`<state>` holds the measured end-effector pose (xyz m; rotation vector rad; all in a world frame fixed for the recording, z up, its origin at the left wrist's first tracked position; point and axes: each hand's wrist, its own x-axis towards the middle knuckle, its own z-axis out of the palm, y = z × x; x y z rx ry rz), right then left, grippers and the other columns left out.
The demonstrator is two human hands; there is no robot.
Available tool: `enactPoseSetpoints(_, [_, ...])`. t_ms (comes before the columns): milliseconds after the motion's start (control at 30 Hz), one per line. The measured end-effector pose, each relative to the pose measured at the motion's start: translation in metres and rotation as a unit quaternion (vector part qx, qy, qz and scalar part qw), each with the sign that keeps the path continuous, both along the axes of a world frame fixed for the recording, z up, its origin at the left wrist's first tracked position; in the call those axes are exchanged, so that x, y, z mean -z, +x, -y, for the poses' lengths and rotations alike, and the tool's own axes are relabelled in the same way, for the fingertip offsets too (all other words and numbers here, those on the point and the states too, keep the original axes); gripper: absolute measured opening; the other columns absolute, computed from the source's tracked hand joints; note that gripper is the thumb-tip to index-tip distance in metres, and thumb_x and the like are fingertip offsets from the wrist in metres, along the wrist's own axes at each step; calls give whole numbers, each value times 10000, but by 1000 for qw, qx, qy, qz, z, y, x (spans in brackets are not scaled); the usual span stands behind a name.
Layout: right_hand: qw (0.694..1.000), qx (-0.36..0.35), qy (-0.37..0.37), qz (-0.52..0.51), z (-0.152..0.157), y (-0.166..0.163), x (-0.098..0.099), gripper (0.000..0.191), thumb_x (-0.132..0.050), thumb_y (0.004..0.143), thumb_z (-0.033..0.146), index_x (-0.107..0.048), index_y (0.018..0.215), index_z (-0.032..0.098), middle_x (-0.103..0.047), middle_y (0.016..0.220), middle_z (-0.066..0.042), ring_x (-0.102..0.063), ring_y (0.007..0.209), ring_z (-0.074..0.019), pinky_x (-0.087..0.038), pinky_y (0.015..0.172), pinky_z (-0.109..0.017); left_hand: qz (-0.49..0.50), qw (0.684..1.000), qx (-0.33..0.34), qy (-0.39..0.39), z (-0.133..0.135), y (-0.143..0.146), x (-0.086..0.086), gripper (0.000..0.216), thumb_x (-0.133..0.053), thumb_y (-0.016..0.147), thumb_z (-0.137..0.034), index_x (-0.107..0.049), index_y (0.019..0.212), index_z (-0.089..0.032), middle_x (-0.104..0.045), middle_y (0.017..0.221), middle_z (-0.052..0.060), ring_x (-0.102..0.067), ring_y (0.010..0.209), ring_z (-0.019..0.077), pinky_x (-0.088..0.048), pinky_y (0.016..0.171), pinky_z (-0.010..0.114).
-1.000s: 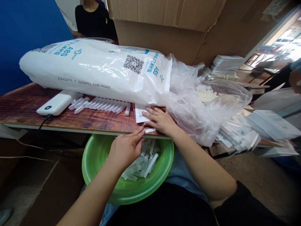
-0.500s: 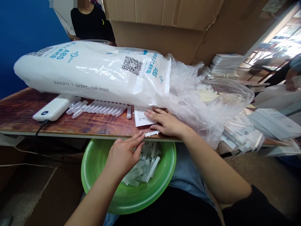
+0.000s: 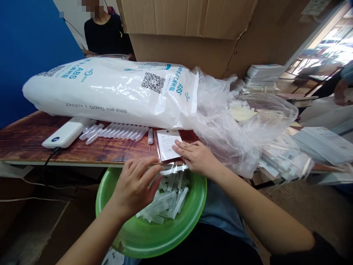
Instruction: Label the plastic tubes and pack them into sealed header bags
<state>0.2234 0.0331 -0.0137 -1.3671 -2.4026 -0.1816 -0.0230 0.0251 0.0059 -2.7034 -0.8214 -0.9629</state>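
Note:
A small clear packet with a white printed card [image 3: 168,144] lies at the table's front edge. Its clear lower end, with a white strip [image 3: 173,169], reaches over that edge. My right hand [image 3: 198,157] rests on the packet's right side, fingers stretched out and lying on it. Just left of the packet's lower end is my left hand [image 3: 139,182], fingers apart and slightly bent, with nothing seen in it. Below, a green basin [image 3: 157,241] holds several translucent plastic pieces [image 3: 165,202]. A row of frosted tubes [image 3: 121,131] and one separate tube [image 3: 150,136] lie behind.
A big white ABS bag [image 3: 110,92] lies across the table's back, with crumpled clear plastic [image 3: 220,129] at its right end. A white power bank [image 3: 66,133] with a cable sits left. Stacked packets [image 3: 322,145] are at right. A person [image 3: 106,36] is behind the bag.
The packet has slid toward me, so its lower end now passes the table edge. My left hand has come off the packet's strip and its fingers have spread.

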Motion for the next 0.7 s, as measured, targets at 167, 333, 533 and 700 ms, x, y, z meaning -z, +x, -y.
enactPoseSetpoints(167, [1000,5,12,-18,8,0,-2,418,-456,964,417,-567,1311,212,-524,1391,-68,-586,1205,-194,-413,907,-350,-85,991,105,17,-22,-3,12,287,-602,815,-46,-625,1078,-158,-663,1161,122,-600,1086,262,-469,858,407])
enactPoseSetpoints(333, [999,18,37,-25,2,-11,0,379,-424,985,382,-621,1239,180,-578,1328,-100,-637,1118,-174,-419,820,-335,-44,988,143,48,-32,-2,22,292,-574,811,-2,-621,1070,-127,-708,1066,111,-638,1040,237,-500,874,377])
enactPoseSetpoints(533, [996,-44,-14,-80,15,3,-13,484,-508,918,506,-582,1293,209,-541,1385,-92,-596,1159,-218,-404,916,-382,12,992,127,-17,-28,-5,15,320,-575,804,4,-616,1069,-171,-727,1017,83,-672,951,187,-516,862,321])
enactPoseSetpoints(700, [979,-120,-22,-160,29,16,1,516,-638,848,398,-529,1341,291,-521,1410,-42,-585,1115,-203,-452,895,-373,86,984,102,-122,-22,-6,7,263,-577,825,-20,-622,1014,-197,-718,957,42,-669,897,148,-514,823,265])
